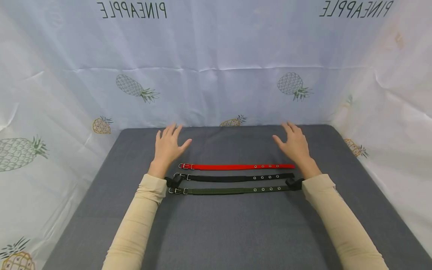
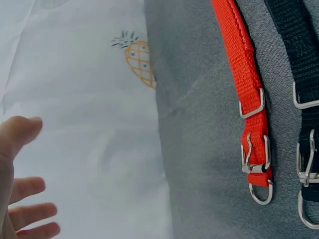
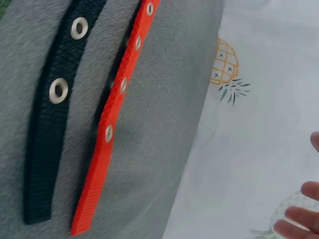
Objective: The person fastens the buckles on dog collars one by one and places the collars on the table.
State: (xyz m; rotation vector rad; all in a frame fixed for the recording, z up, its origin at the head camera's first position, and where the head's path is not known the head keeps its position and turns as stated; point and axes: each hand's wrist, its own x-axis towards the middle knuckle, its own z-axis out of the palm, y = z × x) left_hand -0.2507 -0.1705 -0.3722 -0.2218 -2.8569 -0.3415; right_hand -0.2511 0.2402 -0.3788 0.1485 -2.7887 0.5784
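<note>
Three collars lie side by side on the grey tabletop [image 1: 236, 225], long axes running left to right: the red collar [image 1: 236, 166] farthest, the black collar [image 1: 236, 177] next, the green collar [image 1: 233, 190] nearest the person. The left hand [image 1: 167, 147] hovers just beyond the red collar's buckle end, the right hand [image 1: 296, 144] just beyond its holed tip. Both are spread, holding nothing, about equally near

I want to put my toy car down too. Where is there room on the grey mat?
The widest bare patch of the grey mat is in front, between the two sleeves, below the green strap. A narrower strip lies between the hands, beyond the red strap. The middle is crowded: red, black and green straps lie close together.
</note>
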